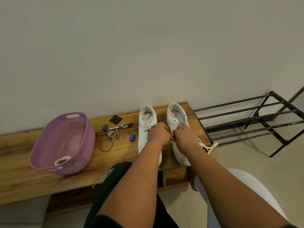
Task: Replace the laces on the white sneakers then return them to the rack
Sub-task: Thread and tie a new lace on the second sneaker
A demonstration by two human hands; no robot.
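Observation:
Two white sneakers stand side by side on the wooden bench [19, 162], heels toward the wall. The left sneaker [146, 122] is laced and tied with a bow. The right sneaker [176, 117] has open upper eyelets, and its cream lace [209, 146] trails off to the right over the bench edge. My left hand [158, 131] and my right hand [183, 134] are curled together over the right sneaker's middle, each pinching the lace at the eyelets. The fingertips are hidden from view.
A pink plastic basket [85, 129] holding a white lace sits on the bench's left. Small items lie between it and the shoes: blue caps, batteries, keys, a bangle [106, 145], a black square. An empty black metal shoe rack [256, 122] stands right of the bench.

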